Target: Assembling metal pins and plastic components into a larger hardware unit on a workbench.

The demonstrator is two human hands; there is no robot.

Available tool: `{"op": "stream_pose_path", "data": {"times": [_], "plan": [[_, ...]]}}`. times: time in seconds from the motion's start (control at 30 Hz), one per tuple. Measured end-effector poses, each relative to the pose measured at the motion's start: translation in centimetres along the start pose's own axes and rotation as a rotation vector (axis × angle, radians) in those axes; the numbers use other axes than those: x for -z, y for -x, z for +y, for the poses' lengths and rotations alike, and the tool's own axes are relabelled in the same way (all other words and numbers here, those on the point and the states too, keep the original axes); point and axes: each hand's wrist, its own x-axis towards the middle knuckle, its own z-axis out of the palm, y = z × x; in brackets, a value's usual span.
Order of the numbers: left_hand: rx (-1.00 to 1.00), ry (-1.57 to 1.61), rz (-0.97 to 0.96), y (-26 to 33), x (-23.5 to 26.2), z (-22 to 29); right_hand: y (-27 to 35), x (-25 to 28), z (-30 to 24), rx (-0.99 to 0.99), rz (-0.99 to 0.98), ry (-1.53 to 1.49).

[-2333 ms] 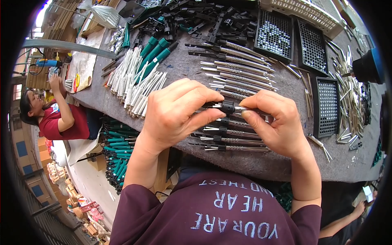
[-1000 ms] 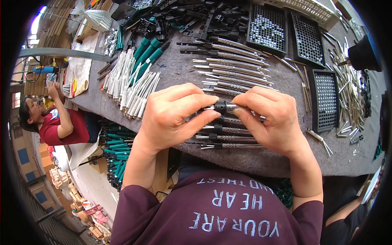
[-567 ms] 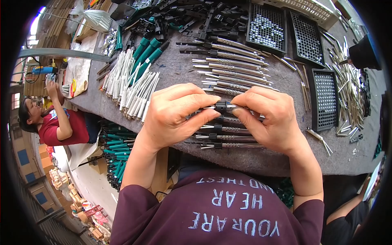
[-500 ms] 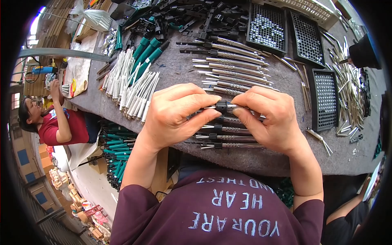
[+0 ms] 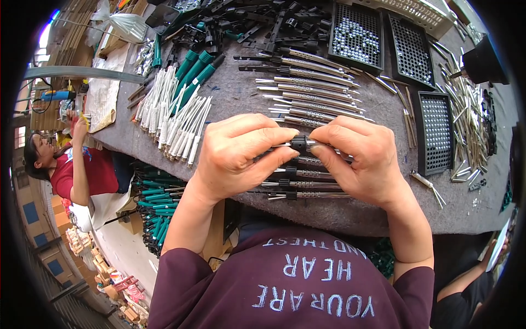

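Note:
Between my two hands lies a perforated metal tube with a black collar (image 5: 299, 143) and thin leads at its left end. My left hand (image 5: 233, 156) is closed, thumb and forefinger pinching at the collar's left side. My right hand (image 5: 359, 156) pinches the metal tube just right of the collar, hiding most of its length. Similar metal tubes (image 5: 315, 96) lie side by side beyond my hands. A few more collared tubes (image 5: 312, 185) rest on the near side, partly under my hands.
White rods with thin leads (image 5: 175, 129) and green handles (image 5: 192, 71) lie left on the grey cloth (image 5: 350, 216). Black parts (image 5: 241, 24) are heaped at the back. Black perforated trays (image 5: 435, 131), loose metal rods (image 5: 466, 109) and a dark power tool (image 5: 485, 63) are right. A co-worker (image 5: 82, 164) sits left.
My hands keep almost the same pinch on the collared tube, with hardly any shift. At the left, the co-worker's raised hands have moved a little.

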Motion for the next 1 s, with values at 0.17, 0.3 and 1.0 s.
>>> {"op": "stream_pose_path", "data": {"times": [0.17, 0.3, 1.0], "plan": [[-0.003, 0.000, -0.010, -0.2, -0.4, 0.2, 0.1, 0.0, 0.0, -0.007, 0.003, 0.000], [0.004, -0.014, 0.015, -0.3, -0.5, 0.0, 0.0, 0.1, 0.3, -0.018, -0.008, -0.005], [0.002, -0.169, 0.072, -0.8, 0.9, 0.9, 0.1, 0.4, 0.1, -0.026, -0.023, 0.125]]}}
